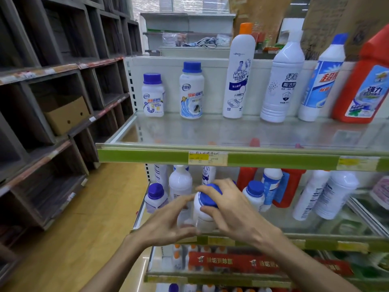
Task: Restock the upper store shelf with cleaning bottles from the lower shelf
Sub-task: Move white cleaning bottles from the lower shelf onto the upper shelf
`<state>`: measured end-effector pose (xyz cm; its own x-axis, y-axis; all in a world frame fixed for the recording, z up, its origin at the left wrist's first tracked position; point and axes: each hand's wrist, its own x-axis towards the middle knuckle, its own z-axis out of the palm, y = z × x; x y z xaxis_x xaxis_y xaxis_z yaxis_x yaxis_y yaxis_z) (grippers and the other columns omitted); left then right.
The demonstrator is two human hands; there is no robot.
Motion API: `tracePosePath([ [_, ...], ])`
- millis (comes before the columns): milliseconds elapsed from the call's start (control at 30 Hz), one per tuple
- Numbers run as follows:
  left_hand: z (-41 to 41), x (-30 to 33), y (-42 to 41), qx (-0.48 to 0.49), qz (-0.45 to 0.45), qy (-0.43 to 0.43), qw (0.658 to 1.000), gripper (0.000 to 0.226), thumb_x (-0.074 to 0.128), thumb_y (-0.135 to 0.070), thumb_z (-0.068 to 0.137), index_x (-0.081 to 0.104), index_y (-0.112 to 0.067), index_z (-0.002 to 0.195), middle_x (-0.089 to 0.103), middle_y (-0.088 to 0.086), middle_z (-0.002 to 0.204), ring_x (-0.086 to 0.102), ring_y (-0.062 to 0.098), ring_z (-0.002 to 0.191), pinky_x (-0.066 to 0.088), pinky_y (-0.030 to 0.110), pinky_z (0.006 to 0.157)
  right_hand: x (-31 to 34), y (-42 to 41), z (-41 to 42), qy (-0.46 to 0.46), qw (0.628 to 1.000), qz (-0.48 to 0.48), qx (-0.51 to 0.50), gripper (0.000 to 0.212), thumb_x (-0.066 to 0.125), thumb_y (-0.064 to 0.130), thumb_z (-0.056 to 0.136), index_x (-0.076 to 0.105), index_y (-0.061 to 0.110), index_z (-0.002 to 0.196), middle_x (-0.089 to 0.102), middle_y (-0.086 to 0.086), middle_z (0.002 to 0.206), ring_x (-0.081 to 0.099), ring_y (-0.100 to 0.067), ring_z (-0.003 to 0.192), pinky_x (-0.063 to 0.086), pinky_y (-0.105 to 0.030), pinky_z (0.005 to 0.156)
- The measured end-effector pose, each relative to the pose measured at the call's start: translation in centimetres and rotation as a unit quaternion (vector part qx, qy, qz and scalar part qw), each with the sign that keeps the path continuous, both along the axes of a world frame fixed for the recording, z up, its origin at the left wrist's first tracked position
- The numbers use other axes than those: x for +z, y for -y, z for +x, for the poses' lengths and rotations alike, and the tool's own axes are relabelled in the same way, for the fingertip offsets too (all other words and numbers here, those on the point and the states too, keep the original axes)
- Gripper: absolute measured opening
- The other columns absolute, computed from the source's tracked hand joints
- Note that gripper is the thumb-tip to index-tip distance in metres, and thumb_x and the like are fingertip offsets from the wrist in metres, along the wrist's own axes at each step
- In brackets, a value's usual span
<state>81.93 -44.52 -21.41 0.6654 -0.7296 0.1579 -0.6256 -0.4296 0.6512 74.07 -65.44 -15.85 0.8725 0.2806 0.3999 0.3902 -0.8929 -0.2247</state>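
We grip the blue cap of a white bottle [205, 216] on the lower shelf [315, 244] with our right hand [233, 209]. Our left hand [168, 220] lies spread against the bottle's side. Risk: a cap-only hold may slip or unscrew; the lift could clip the upper shelf [147, 155] edge or topple neighbours.

Dark wooden cubby shelving [63, 98] lines the left side of a store aisle, one compartment holding a closed cardboard box [67, 118] with two small round holes in its face. Light wood-look flooring [80, 239] runs between the cubbies and the display unit. Beyond the unit, a pale counter [189, 24] carries clear plastic packets [173, 39] and a crumpled cloth [203, 42].
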Motion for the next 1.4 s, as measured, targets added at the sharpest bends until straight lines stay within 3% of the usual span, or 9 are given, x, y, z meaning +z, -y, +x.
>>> tracePosePath([
  [100, -1.2, 2.7, 1.0, -0.034, -0.13, -0.076, 0.988, 0.071, 0.073, -0.051, 0.083, 0.038, -0.038, 0.143, 0.058, -0.023, 0.134, 0.059, 0.004, 0.121, 0.052, 0.03, 0.098, 5.4, -0.1, -1.5, 0.074, 0.993, 0.07, 0.061, 0.043, 0.059, 0.033, 0.095, 0.053, 0.02, 0.135, 0.059, -0.006, 0.118, 0.054, -0.022, 0.111, 0.049, -0.034, 0.092],
  [233, -2.7, 6.7, 2.3, 0.007, -0.269, -0.114, 0.956, 0.079, 0.067, -0.075, 0.072, 0.045, -0.032, 0.135, 0.069, -0.008, 0.123, 0.069, 0.016, 0.111, 0.058, 0.031, 0.086, 12.0, -0.5, -0.8, 0.14, 0.971, 0.171, 0.089, 0.037, 0.067, 0.024, 0.092, 0.061, 0.013, 0.126, 0.068, -0.002, 0.114, 0.063, -0.021, 0.104, 0.048, -0.033, 0.093],
  [533, -0.8, 13.1, 4.3, 0.033, -0.389, -0.131, 0.911, 0.082, 0.06, -0.074, 0.081, 0.053, -0.015, 0.137, 0.065, 0.011, 0.133, 0.062, 0.033, 0.125, 0.047, 0.061, 0.103, 19.7, -1.7, 4.8, 0.139, 0.958, 0.246, 0.047, 0.027, 0.06, 0.04, 0.093, 0.066, 0.024, 0.114, 0.07, -0.011, 0.087, 0.056, -0.016, 0.068, 0.051, -0.032, 0.071],
  [700, 0.1, 14.6, 4.4, 0.025, -0.43, -0.191, 0.882, 0.071, 0.06, -0.07, 0.083, 0.058, -0.02, 0.132, 0.07, 0.007, 0.126, 0.068, 0.028, 0.116, 0.057, 0.049, 0.089, 21.0, -2.0, 6.6, 0.124, 0.956, 0.263, 0.037, 0.028, 0.063, 0.046, 0.09, 0.068, 0.026, 0.109, 0.072, -0.008, 0.089, 0.061, -0.016, 0.072, 0.056, -0.039, 0.073],
  [833, 0.0, 16.0, 4.8, -0.049, -0.473, -0.352, 0.806, 0.07, 0.07, -0.069, 0.073, 0.07, -0.018, 0.122, 0.072, 0.014, 0.11, 0.071, 0.028, 0.087, 0.056, 0.038, 0.061, 22.4, -1.9, 7.8, 0.026, 0.937, 0.341, 0.074, 0.021, 0.066, 0.046, 0.091, 0.07, 0.028, 0.102, 0.074, -0.009, 0.095, 0.065, -0.01, 0.076, 0.058, -0.038, 0.075],
  [967, -0.2, 16.7, 5.6, -0.127, -0.507, -0.485, 0.701, 0.073, 0.045, -0.072, 0.081, 0.076, -0.011, 0.107, 0.072, 0.008, 0.097, 0.067, 0.022, 0.078, 0.051, 0.032, 0.069, 23.4, -1.8, 8.9, -0.119, 0.841, 0.502, 0.164, 0.028, 0.059, 0.038, 0.097, 0.07, 0.014, 0.105, 0.072, -0.019, 0.099, 0.066, -0.022, 0.08, 0.057, -0.036, 0.076],
  [1067, 0.0, 17.0, 5.7, -0.174, -0.502, -0.517, 0.671, 0.083, 0.039, -0.073, 0.083, 0.073, -0.004, 0.113, 0.07, 0.011, 0.091, 0.066, 0.022, 0.076, 0.055, 0.03, 0.07, 23.8, -2.2, 9.2, -0.126, 0.805, 0.55, 0.186, 0.021, 0.06, 0.028, 0.097, 0.068, 0.009, 0.099, 0.068, -0.012, 0.083, 0.062, -0.021, 0.068, 0.057, -0.03, 0.063],
  [1300, 1.1, 19.6, 5.3, -0.021, -0.503, -0.311, 0.806, 0.055, 0.038, -0.053, 0.09, 0.065, -0.018, 0.122, 0.076, 0.008, 0.114, 0.074, 0.02, 0.1, 0.062, 0.033, 0.079, 25.1, -2.7, 10.3, 0.039, 0.884, 0.456, 0.095, 0.014, 0.071, 0.018, 0.088, 0.063, 0.017, 0.078, 0.062, -0.002, 0.067, 0.058, -0.019, 0.064, 0.053, -0.034, 0.064],
  [1400, 1.4, 19.8, 5.4, 0.009, -0.496, -0.272, 0.825, 0.049, 0.037, -0.05, 0.096, 0.064, -0.019, 0.123, 0.076, 0.007, 0.115, 0.073, 0.02, 0.105, 0.06, 0.029, 0.082, 25.1, -3.0, 10.9, 0.06, 0.897, 0.434, 0.063, 0.016, 0.072, 0.022, 0.087, 0.061, 0.02, 0.075, 0.061, 0.002, 0.068, 0.058, -0.016, 0.062, 0.056, -0.037, 0.065],
])
